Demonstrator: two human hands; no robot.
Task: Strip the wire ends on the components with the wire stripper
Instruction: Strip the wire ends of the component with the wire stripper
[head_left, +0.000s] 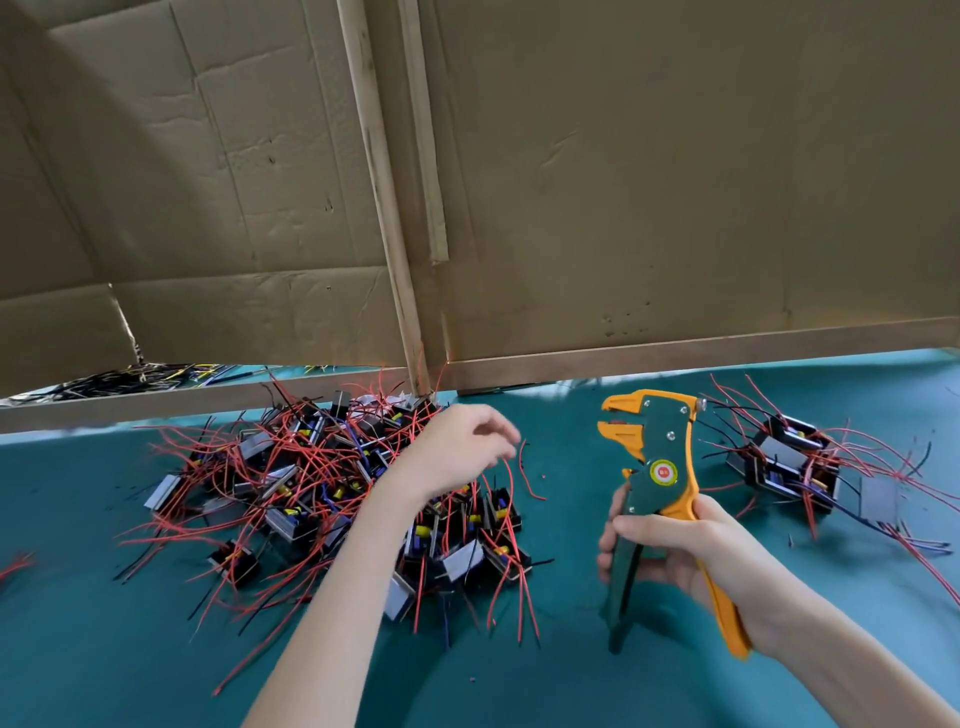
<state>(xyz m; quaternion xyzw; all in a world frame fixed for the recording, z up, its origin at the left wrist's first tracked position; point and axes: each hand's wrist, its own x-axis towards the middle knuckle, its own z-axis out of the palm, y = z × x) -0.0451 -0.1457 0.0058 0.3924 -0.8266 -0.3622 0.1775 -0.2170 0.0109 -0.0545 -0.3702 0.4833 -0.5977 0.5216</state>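
A big heap of small black components with red and black wires lies on the teal table, left of centre. My left hand hovers over the heap's right side, fingers loosely curled, and I cannot see anything held in it. My right hand grips the handles of a green and orange wire stripper, held upright above the table with its jaws open and pointing left. Nothing sits in the jaws.
A smaller cluster of components with wires lies at the right. The teal table cover stretches in front. Cardboard walls on a wooden frame close off the back; more wires show beneath them.
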